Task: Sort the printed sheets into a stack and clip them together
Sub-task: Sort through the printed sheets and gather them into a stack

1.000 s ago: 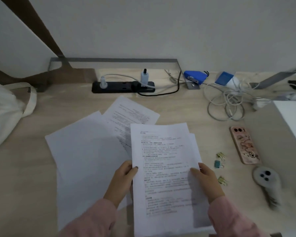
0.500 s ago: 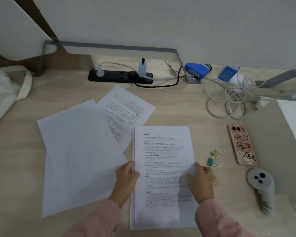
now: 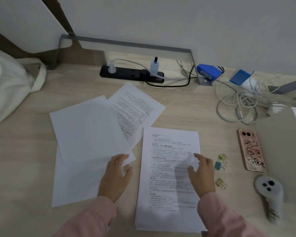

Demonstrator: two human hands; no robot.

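Observation:
A stack of printed sheets (image 3: 169, 151) lies flat on the desk in front of me. My right hand (image 3: 201, 173) rests on its right edge with fingers spread, holding nothing. Left of the stack lie loose blank-side sheets (image 3: 85, 134), with one printed sheet (image 3: 137, 106) behind them. My left hand (image 3: 115, 175) pinches the lifted near corner of a blank-side sheet. Three small binder clips sit right of the stack: a yellow one (image 3: 223, 158), a teal one (image 3: 219, 165) and a gold one (image 3: 220, 183).
A phone in a pink case (image 3: 250, 149) and a white controller (image 3: 268, 190) lie at the right. At the back are a black power strip (image 3: 132, 75), tangled white cables (image 3: 237, 103), a blue stapler (image 3: 208, 73) and, at the left, a white bag (image 3: 9, 86).
The printed stack was held upright in both hands, then laid flat on the desk. My left hand moved off it onto the corner of the loose sheet at the left.

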